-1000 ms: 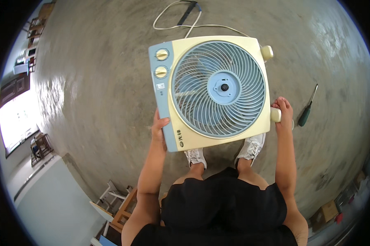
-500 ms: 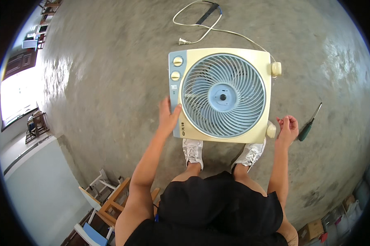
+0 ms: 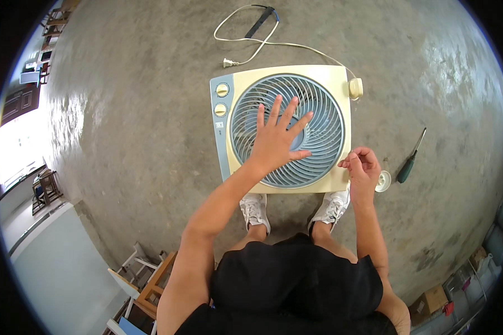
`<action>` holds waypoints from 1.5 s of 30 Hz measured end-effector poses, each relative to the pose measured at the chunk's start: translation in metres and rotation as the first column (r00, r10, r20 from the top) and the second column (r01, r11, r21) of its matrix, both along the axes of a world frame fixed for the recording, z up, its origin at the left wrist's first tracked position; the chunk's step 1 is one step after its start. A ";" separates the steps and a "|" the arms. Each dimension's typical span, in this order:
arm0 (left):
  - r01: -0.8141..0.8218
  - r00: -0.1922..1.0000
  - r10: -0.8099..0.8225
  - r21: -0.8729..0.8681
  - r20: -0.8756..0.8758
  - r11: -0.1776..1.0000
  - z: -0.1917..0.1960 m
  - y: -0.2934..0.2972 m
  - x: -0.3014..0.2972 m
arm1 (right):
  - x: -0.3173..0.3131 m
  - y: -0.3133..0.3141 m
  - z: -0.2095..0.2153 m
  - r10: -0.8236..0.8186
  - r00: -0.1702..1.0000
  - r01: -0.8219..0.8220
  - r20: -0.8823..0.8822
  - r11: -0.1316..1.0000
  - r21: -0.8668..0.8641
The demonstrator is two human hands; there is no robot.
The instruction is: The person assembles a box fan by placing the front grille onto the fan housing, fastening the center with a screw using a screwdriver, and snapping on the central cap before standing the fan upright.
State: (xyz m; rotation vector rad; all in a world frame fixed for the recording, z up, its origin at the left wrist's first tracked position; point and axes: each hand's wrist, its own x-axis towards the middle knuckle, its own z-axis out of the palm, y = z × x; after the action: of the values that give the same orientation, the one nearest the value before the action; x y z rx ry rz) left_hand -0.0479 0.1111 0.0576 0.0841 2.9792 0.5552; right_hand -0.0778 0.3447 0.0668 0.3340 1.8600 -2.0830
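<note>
A cream and pale-blue box fan (image 3: 336, 170) lies on the floor before my feet, its round blue grille facing up and two knobs on its left strip. My left hand (image 3: 275, 140) is spread over the grille's centre, fingers apart, holding nothing. At the fan's lower right corner, my right hand (image 3: 363, 164) is closed, thumb and fingertips together; whatever they may hold is too small to make out. Just beside that hand a round white cap-like piece (image 3: 383, 181) lies on the floor. One cream foot (image 3: 355, 89) sticks out from the fan's upper right side.
A screwdriver (image 3: 408, 166) with a dark green handle lies right of the fan. Beyond its far edge, a white power cord (image 3: 296, 44) with a plug is looped on the concrete. Wooden chairs (image 3: 153, 282) stand at lower left, a cardboard box (image 3: 428, 301) at lower right.
My left hand has moved from the fan's left edge onto the grille. My right hand has shifted to the fan's corner. The cream piece at that corner now lies apart on the floor.
</note>
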 end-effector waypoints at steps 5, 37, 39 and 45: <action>0.000 0.997 0.001 0.014 -0.083 1.000 -0.011 -0.002 0.004 | -0.004 -0.005 0.012 0.238 0.903 0.037 0.357 0.786 -0.617; -0.309 0.944 0.323 0.152 -0.072 0.939 -0.012 0.008 0.075 | -0.013 -0.086 -0.006 0.680 0.682 -0.420 -0.270 0.666 0.617; -0.314 0.941 0.329 0.163 -0.074 0.935 -0.012 0.009 0.076 | -0.011 -0.087 -0.010 0.708 0.636 -0.402 -0.307 0.643 0.652; -0.313 0.943 0.327 0.170 -0.061 0.934 -0.013 0.009 0.075 | -0.011 -0.090 -0.021 0.805 0.425 -0.277 -0.414 0.551 0.787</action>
State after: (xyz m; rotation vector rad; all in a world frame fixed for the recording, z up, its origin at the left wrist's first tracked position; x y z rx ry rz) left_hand 0.0276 0.1198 0.0448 -0.3828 3.0460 0.8441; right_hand -0.0883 0.2542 0.0457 -1.1420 2.5543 -1.0501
